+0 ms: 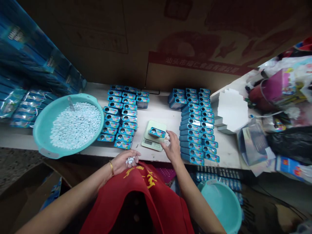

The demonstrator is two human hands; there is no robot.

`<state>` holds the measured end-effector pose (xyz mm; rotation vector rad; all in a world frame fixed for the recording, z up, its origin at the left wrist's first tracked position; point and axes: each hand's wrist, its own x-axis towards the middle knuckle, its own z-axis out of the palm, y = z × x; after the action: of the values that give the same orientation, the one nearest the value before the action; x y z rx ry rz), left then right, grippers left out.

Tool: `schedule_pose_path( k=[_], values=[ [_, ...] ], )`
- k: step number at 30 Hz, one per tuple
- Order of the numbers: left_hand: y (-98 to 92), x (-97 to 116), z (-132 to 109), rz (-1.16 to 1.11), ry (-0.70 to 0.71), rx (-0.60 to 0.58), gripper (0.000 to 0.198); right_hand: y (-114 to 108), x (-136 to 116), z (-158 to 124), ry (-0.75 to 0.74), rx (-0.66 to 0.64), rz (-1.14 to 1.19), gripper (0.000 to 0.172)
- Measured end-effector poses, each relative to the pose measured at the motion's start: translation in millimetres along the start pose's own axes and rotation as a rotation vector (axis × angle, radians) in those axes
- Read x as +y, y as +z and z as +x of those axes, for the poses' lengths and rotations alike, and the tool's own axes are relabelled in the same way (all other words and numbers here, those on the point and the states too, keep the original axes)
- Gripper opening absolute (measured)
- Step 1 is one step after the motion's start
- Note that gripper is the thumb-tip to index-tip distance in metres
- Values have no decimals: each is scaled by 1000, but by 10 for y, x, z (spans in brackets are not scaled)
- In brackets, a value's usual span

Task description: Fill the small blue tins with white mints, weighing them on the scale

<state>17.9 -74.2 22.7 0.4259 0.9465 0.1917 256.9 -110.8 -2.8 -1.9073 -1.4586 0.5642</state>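
**Blue tin sat on the scale, right hand beside it**

A blue tin (157,132) lay on a pale green scale (156,124), its long axis running roughly left to right and tilted slightly across the platform. Its round window faced up. The right hand (173,148) was the nearer, reaching in from the right with its fingers loosely spread, not clenched. Its fingertips (168,134) were at the tin's right end, though whether they touched it was hard to tell. The left hand (124,162) was farther off, below and to the left of the tin at the tabletop's front edge, cupped around a small heap of white candies (130,160).

Two blocks of stacked tins (119,113) (195,130) flanked the scale on the tabletop (161,110), one on each side. Beyond the left block stood a teal basin (48,130), heaped with more candies (75,125), a metal scoop (71,103) resting in them. A second teal basin (219,201) sat low on the right, below the tabletop's edge. A red apron (146,195) hung between the arms, and a gold bracelet (111,167) circled the left wrist.
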Motion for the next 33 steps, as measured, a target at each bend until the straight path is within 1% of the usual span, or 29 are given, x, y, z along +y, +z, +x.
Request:
schedule_pose_path(
  k=[3, 7, 10, 12, 15, 17, 18, 19, 20, 22, 24, 25, 26, 28, 31, 33],
  values=[
    [-41, 10, -5, -1, 16, 13, 20, 72, -55, 126, -51, -50, -87, 56],
    [-145, 5, -37, -45, 54, 42, 21, 93, -88, 297, -107, -104, -132, 39],
    [-227, -10, -66, -85, 76, 74, 21, 163, -153, 624, -157, -85, -144, 36],
    [-266, -21, -80, -102, 85, 99, 21, 307, -222, 937, -173, -57, -153, 36],
    [-291, -29, -86, -115, 98, 132, 21, 642, -307, 1378, -167, -45, -147, 35],
    [-293, -19, -80, -115, 95, 147, 22, 831, -299, 1562, -162, -39, -126, 36],
    [-292, -9, -74, -117, 93, 152, 22, 876, -264, 1617, -170, -24, -114, 36],
    [-290, 3, -68, -124, 90, 157, 22, 875, -207, 1655, -185, 1, -110, 37],
    [-286, 17, -61, -135, 86, 162, 22, 825, -132, 1683, -200, 39, -117, 38],
    [-277, 40, -49, -156, 76, 175, 20, 594, 62, 1737, -199, 136, -187, 37],
    [-266, 49, -39, -166, 62, 176, 19, 269, 280, 1816, -112, 240, -326, 34],
    [-260, 45, -34, -168, 59, 176, 19, 109, 386, 1866, -30, 284, -415, 31],
    [-253, 36, -29, -171, 58, 179, 18, -29, 483, 1917, 36, 286, -502, 29],
    [-243, 9, -19, -179, 61, 194, 17, -218, 635, 2004, 67, 226, -652, 23],
    [-233, -31, -8, -179, 78, 195, 18, -311, 708, 2003, -58, 120, -800, 18],
    [-225, -41, -1, -178, 82, 170, 19, -321, 635, 1874, -135, 69, -846, 20]
  ],
)
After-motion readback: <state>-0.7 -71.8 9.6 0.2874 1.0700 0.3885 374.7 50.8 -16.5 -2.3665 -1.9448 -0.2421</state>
